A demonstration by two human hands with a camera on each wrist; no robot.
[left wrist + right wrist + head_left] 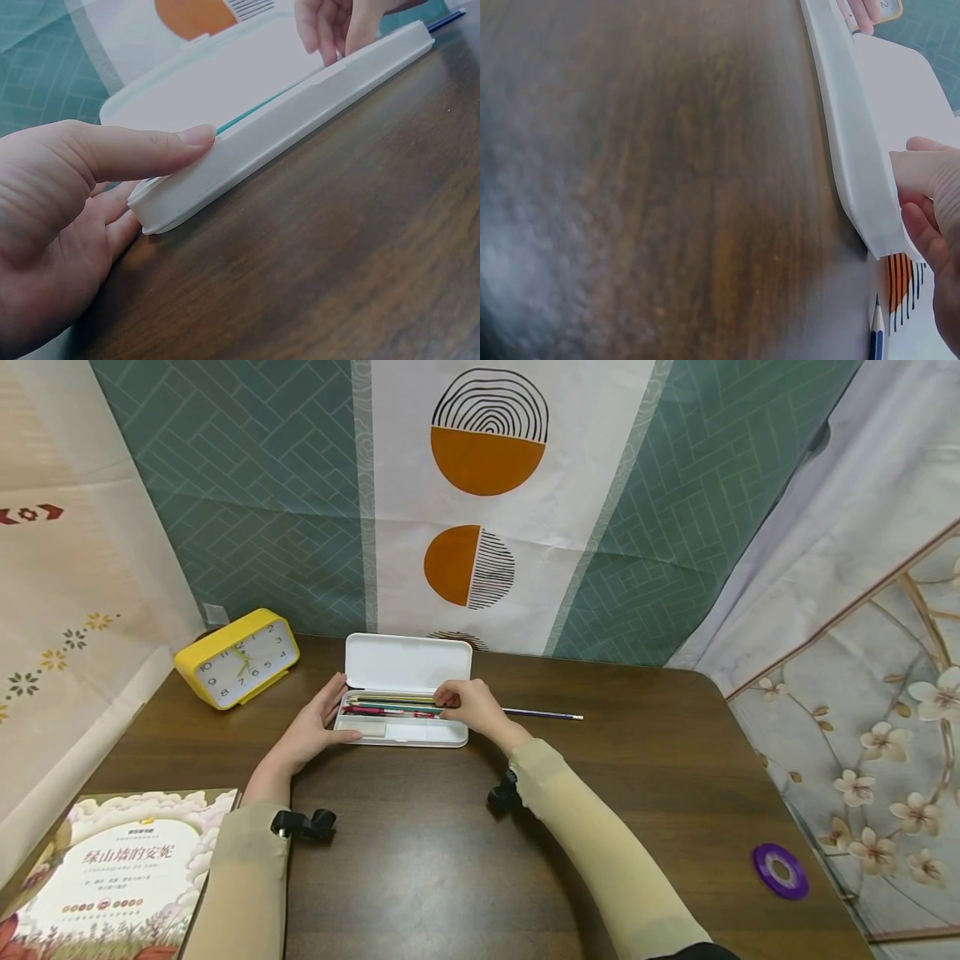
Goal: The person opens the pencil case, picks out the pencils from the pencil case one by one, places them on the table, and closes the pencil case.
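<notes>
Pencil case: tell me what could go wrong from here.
The loose pencil lies on the bare tabletop just beyond the right grip; a stray knock might send it rolling. The open lid of the pencil case could swing down onto that grip. If the left grip slips from the case's left end, the case might shift and jostle the pencils inside.

Two hands [311,727], one pencil case [408,662], one clock [247,662], one book [123,877], one tape roll [784,888], one loose pencil [543,714]
</notes>
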